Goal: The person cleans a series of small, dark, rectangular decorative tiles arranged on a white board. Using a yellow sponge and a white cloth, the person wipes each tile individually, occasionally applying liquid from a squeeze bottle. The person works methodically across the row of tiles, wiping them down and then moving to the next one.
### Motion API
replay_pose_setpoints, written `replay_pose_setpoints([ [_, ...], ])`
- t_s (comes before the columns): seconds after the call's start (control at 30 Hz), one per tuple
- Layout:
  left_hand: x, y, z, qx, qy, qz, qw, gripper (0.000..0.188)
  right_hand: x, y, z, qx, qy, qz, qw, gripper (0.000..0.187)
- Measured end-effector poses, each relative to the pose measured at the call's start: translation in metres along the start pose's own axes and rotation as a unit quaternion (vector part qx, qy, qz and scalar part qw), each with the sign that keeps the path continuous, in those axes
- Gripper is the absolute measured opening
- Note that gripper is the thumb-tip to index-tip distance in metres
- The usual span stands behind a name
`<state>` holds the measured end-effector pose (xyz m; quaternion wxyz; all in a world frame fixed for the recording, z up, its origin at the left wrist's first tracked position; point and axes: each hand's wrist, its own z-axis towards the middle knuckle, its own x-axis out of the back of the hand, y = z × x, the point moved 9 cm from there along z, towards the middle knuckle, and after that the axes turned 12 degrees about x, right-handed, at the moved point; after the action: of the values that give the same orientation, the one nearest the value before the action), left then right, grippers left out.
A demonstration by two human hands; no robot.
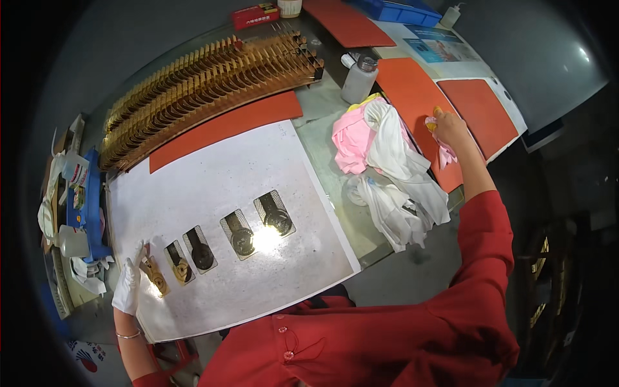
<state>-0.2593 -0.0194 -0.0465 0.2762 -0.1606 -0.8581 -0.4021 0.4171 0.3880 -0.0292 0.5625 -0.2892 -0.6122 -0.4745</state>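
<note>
My left hand [127, 287], in a white glove, is at the left edge of a large white sheet [238, 168]. Its fingers stretch along the upper left side of a gold metal plate [155, 277] and seem to touch it. To the right of that plate, several similar dark-and-gold plates with mesh patterns lie in a slanting row, such as the dark metal plate [277, 214] at the row's far end. Over the orange mat [412, 97] on the right, my right hand [451, 128] pinches a pink cloth [446, 155]. Yellow covers show on its fingertips.
A long rack of gold plates [213, 90] stands at the back left. White and pink cloths [387, 148] are heaped beside the sheet, below a pump bottle [360, 80]. A blue tray [95, 200] with bottles is at the far left. A red box [255, 16] stands behind the rack.
</note>
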Motion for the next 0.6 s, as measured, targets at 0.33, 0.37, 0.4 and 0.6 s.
replay_pose_setpoints([
  [0.33, -0.029, 0.152, -0.009, -0.201, 0.085, 0.065, 0.974, 0.064, 0.063, 0.007, -0.040, -0.022, 0.148, 0.548, 0.823, 0.017],
  [0.37, -0.040, 0.174, -0.007, -0.227, 0.086, 0.087, 0.966, 0.061, 0.073, 0.001, -0.050, -0.045, 0.174, 0.661, 0.729, 0.015],
  [0.4, -0.051, 0.197, -0.009, -0.247, 0.089, 0.111, 0.958, 0.059, 0.087, -0.017, -0.057, -0.046, 0.167, 0.711, 0.682, 0.014],
  [0.6, -0.151, 0.343, -0.029, -0.307, -0.074, -0.058, 0.947, 0.046, 0.124, -0.145, -0.094, -0.017, 0.052, 0.850, 0.523, 0.016],
])
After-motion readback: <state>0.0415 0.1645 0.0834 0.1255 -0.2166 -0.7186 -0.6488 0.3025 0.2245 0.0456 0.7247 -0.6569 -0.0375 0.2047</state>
